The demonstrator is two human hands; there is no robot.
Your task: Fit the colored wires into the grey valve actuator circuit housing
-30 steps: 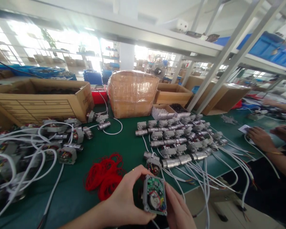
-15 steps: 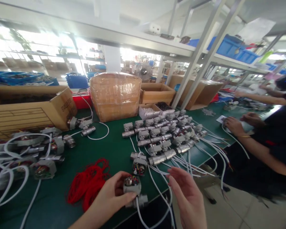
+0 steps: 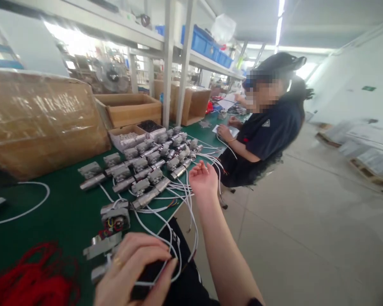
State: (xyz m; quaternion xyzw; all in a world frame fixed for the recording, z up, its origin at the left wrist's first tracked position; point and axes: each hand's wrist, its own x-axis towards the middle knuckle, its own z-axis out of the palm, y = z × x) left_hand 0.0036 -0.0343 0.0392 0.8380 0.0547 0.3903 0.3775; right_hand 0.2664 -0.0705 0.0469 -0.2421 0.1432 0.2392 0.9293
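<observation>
My left hand [image 3: 134, 265] is at the bottom, thumb and fingertips pinched on a white cable [image 3: 178, 265] that loops below the table edge. Just behind its fingers lies a valve unit with a grey housing [image 3: 104, 245] and metal body, partly covered by the hand. Another valve unit with an uncovered housing [image 3: 115, 217] shows coloured wires inside. My right hand [image 3: 204, 178] is stretched out past the table edge, palm up, fingers loosely curled and apart. I see nothing in it. Several white cables [image 3: 189, 199] hang close beside it.
Rows of capped valve units [image 3: 140, 187] cover the table's middle. Red string [image 3: 35, 276] lies at lower left. Cardboard boxes [image 3: 41, 123] and a shelf post [image 3: 170, 63] stand behind. A seated co-worker [image 3: 268, 127] works at the right.
The view has swung right. My left hand has moved from the valve unit to its cable. My right hand has reached forward, out beside the hanging cables.
</observation>
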